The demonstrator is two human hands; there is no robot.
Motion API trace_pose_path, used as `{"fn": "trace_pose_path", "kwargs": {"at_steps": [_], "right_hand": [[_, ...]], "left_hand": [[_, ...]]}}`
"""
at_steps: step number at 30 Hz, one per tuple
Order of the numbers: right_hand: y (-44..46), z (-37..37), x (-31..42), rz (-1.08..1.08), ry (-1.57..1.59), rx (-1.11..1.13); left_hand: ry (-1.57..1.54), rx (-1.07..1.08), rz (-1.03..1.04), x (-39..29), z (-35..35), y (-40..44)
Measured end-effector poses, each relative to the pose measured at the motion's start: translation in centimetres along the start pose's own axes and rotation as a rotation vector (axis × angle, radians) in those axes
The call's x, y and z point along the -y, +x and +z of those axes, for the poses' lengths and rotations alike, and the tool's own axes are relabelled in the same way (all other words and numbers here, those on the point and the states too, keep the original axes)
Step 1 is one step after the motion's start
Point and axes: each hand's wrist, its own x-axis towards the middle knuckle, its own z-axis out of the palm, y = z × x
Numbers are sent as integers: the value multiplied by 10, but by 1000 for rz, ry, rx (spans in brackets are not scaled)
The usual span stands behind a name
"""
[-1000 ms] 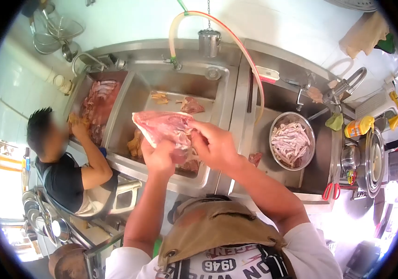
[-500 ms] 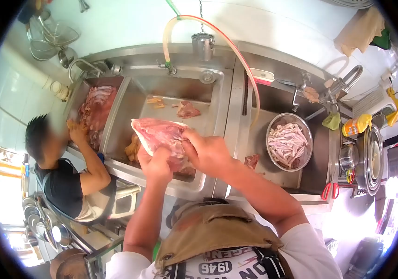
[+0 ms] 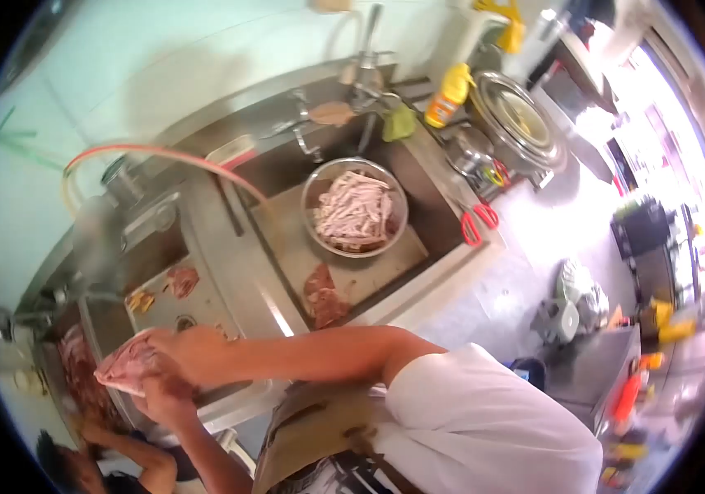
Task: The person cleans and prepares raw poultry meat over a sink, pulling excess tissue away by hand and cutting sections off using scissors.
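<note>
A large piece of raw meat (image 3: 126, 362) is held over the left sink, near its front side. My left hand (image 3: 165, 398) grips its lower edge, and my right hand (image 3: 192, 354) is closed on its upper right side; motion blurs the fingers. Behind them a small meat piece (image 3: 181, 281) and yellowish scraps (image 3: 140, 301) lie on the sink floor. In the right sink stands a steel bowl (image 3: 400, 206) full of pale, strip-like pieces (image 3: 354, 210), with another meat piece (image 3: 324, 296) beside it.
A co-worker (image 3: 134, 461) sits at lower left, a hand near a basin of meat (image 3: 81, 370). A hose (image 3: 163, 151) arches over the sinks. Red-handled scissors (image 3: 478, 224) hang at the right sink's edge. Pots (image 3: 520, 119) and a yellow bottle (image 3: 450, 95) stand farther right.
The view has swung right, so the sinks, both hands and the co-worker appear farther left and lower. The meat stays in both my hands. More floor and shelving shows at right.
</note>
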Motion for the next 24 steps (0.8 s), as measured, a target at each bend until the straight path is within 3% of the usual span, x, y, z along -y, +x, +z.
{"fn": "trace_pose_path", "kwargs": {"at_steps": [2, 5, 8, 9, 13, 15, 17, 18, 19, 20, 22, 24], "right_hand": [[-5, -11, 4, 41, 141, -6], [-9, -18, 3, 62, 353, -47], [-9, -9, -9, -8, 492, -148], [-8, -7, -7, -38, 536, -188], [-11, -9, -11, -26, 386, -188], [-13, -1, -12, 97, 277, -125], [-14, -5, -10, 146, 249, -87], [-12, 4, -16, 220, 182, -49], [-8, 15, -21, 277, 110, -1], [-9, 16, -19, 233, 141, -60], [-8, 12, -14, 38, 145, -174], [-5, 16, -13, -3, 182, -182]], "left_hand": [[6, -118, 93, -6, 30, -3], [278, 90, -30, 30, -43, 24], [153, 108, 180, 7, 25, -1], [232, 117, 144, 8, 19, 2], [113, 169, 116, 14, 23, 5], [756, 259, 673, 16, 18, 9], [1066, 269, 791, 10, 10, 10], [637, 275, 318, 10, 17, 6], [145, 90, -62, 9, 24, 1], [639, -229, -109, 40, -10, 18], [329, -162, -74, 21, 16, 6], [228, -151, -42, -7, 37, -3]]}}
